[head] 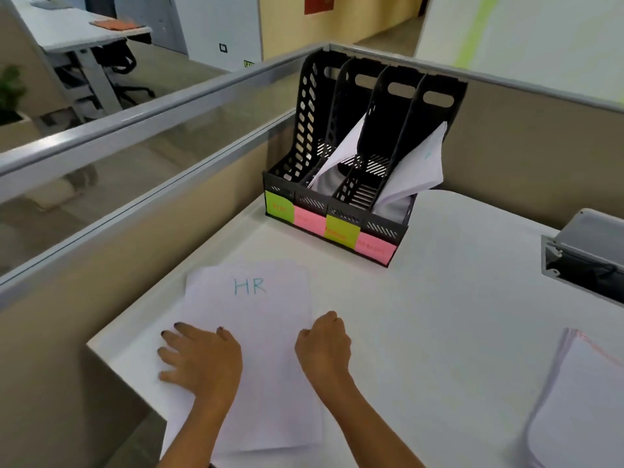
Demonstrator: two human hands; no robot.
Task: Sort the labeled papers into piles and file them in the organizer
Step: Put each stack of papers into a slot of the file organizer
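While spread on the near left of the white desk (439, 298), pressed down by the left hand (199, 359): a pile of papers (260, 336), top sheet lettered HR in blue. Left hand flat, fingers straight and splayed over the pile's left edge, gripping nothing. Right hand (324, 346) curled into a loose fist at the pile's right edge, knuckles up; cannot tell whether pinching a sheet or not.

Farther back, near the far partition, a black organizer (310, 106) with four upright slots, fronts tagged with sticky notes (309, 221), left to right green, pink, green, pink, writing too blurred to read. Second slot from the left: white sheets (341, 150), leaning. Rightmost slot: a thicker sheaf (418, 167), bent and drooping over the right wall.

At the near right, well apart from both hands, another stack of papers (580, 410), red marks along its far edge. Beyond it on the right, a grey box (594, 231) with a dark opening.
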